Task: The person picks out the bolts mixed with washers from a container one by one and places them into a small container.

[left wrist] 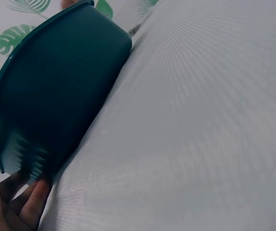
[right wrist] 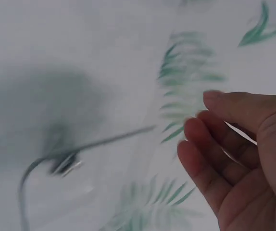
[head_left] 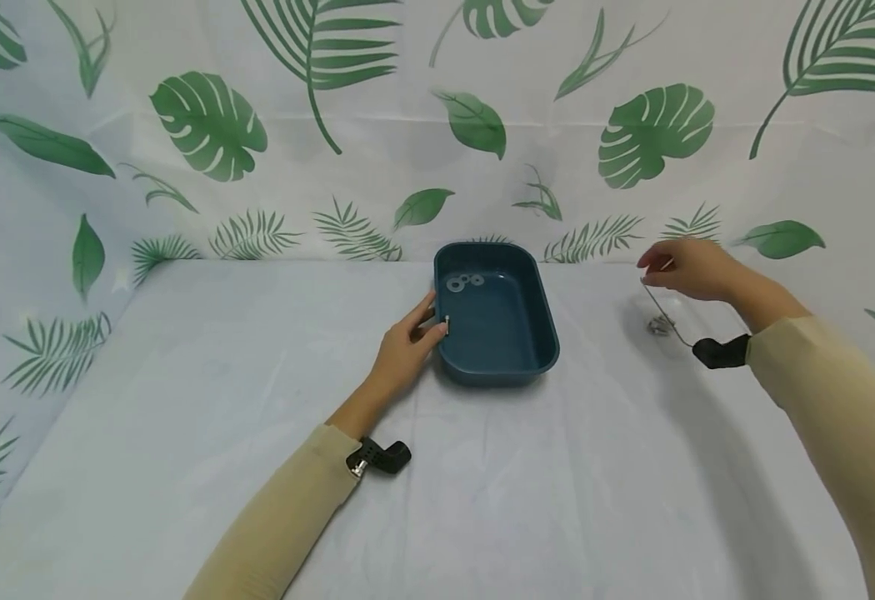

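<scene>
A dark blue rectangular tub (head_left: 497, 333) stands on the white cloth, with several pale washers (head_left: 456, 284) lying at its far left inside. My left hand (head_left: 402, 348) grips the tub's left side, thumb at the rim and fingers against the outer wall. A small shiny metal piece (head_left: 447, 325) shows by that thumb, too small to identify. To the right, my right hand (head_left: 688, 268) hovers above a little pile of metal pieces (head_left: 661, 325). Its fingers (right wrist: 195, 159) are loosely bent, with nothing visible between them. Nearby, a thin bent metal rod (right wrist: 104, 140) ends short of the fingertips.
Black wrist mounts (head_left: 718, 352) sit on both sleeves, and the rod runs out from the right one. White cloth (head_left: 257, 417) covers the table surface. Behind it hangs a leaf-patterned backdrop (head_left: 407, 125), close to the tub's far end.
</scene>
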Motion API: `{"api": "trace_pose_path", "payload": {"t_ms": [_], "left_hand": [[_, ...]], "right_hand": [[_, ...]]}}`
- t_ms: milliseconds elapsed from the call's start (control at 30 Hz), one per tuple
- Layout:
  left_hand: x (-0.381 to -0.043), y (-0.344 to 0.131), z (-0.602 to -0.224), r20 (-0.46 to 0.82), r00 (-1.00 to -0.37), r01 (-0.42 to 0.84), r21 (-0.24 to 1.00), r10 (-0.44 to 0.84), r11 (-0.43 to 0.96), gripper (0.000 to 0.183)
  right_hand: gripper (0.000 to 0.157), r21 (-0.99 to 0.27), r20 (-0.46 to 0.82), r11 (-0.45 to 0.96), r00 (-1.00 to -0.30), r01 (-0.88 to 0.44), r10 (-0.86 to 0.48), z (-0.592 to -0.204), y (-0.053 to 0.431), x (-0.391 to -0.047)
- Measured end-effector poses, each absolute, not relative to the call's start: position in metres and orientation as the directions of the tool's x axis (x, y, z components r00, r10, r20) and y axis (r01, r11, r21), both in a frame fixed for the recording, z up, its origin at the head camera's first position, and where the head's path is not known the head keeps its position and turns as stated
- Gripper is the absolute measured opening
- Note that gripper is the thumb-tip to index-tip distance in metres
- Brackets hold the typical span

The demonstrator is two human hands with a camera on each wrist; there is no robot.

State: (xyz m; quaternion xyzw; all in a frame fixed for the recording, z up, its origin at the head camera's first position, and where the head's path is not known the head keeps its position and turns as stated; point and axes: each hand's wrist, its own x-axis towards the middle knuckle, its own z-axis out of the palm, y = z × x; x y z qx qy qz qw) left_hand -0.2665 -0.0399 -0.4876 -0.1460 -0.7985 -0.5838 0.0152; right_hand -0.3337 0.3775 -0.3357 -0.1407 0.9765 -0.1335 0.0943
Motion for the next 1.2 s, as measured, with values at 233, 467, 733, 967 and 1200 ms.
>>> {"api": "trace_pose_path", "payload": {"t_ms": [233,467,733,967,1200], "left_hand": [[-0.265,-0.041,-0.488,0.201,-0.956,0.256,0.929,0.216,0.267,0.061],[-0.263,-0.042,-0.484,0.213,-0.95,0.271,0.926,0.229,0.263,0.058],[-0.266,-0.04,-0.49,0.228,-0.948,0.282,0.924,0.22,0.26,0.06],[-0.266,-0.04,-0.488,0.218,-0.952,0.27,0.929,0.217,0.253,0.059],[-0.267,-0.039,-0.489,0.226,-0.949,0.278,0.929,0.222,0.244,0.059]], "right_hand": [[0.029,-0.294,-0.149,0.888,-0.901,-0.353,-0.407,-0.304,0.309,-0.324],[0.031,-0.333,-0.146,0.852,-0.871,-0.404,-0.47,-0.303,0.252,-0.318],[0.035,-0.348,-0.195,0.803,-0.801,-0.483,-0.566,-0.334,0.202,-0.318],[0.034,-0.349,-0.214,0.792,-0.781,-0.5,-0.587,-0.362,0.172,-0.322],[0.035,-0.357,-0.258,0.813,-0.788,-0.46,-0.559,-0.382,0.153,-0.325]]}}
